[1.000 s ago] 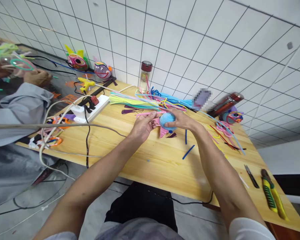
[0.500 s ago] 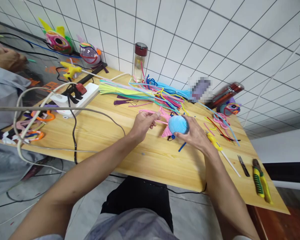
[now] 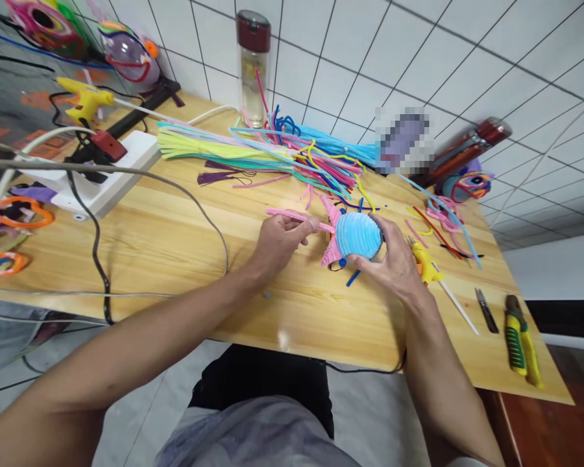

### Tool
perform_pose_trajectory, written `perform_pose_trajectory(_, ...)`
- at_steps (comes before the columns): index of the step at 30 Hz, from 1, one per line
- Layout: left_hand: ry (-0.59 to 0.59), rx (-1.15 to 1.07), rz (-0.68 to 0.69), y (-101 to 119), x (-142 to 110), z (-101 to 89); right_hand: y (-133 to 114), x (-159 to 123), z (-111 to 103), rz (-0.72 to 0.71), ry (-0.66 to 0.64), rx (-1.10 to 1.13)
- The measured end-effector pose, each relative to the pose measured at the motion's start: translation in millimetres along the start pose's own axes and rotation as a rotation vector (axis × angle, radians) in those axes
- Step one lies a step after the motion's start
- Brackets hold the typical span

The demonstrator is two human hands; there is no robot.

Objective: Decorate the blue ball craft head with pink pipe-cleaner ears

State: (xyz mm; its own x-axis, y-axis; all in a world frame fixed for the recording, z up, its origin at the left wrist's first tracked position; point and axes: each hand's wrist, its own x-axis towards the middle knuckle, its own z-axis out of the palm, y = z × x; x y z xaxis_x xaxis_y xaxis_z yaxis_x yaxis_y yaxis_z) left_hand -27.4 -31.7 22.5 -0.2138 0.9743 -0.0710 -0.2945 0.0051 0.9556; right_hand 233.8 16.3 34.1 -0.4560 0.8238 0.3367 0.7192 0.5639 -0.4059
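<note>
L hand (image 3: pixel 278 243) w/ pinch on pink strip (image 3: pixel 286 213), R hand (image 3: pixel 395 261) w/ grip on blue ball (image 3: pixel 357 235)

My left hand (image 3: pixel 279 246) is on the stem (image 3: pixel 325 227), just left of the ball (image 3: pixel 357 235); my right hand (image 3: pixel 396 259) is around the ball's right side. Behind lies the pipe-cleaner bundle (image 3: pixel 233 149) on the table (image 3: pixel 253 318), the bottle (image 3: pixel 254 71) behind that. The power strip (image 3: pixel 126 176) is left; 3 tools run outward on my right: glue gun (image 3: pixel 427 263), snips (image 3: pixel 486 312), pliers (image 3: pixel 516 344)

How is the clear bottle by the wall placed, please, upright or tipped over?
Upright: the clear bottle stands on the table, its dark red lid uppermost.
</note>
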Motion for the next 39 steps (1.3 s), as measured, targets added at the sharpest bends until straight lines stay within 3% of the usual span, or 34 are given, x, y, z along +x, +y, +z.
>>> perform_pose_trajectory(39,-0.001,0.048,0.112,-10,-2,6.3,-5,0,-4,-0.003,-0.042,0.009)
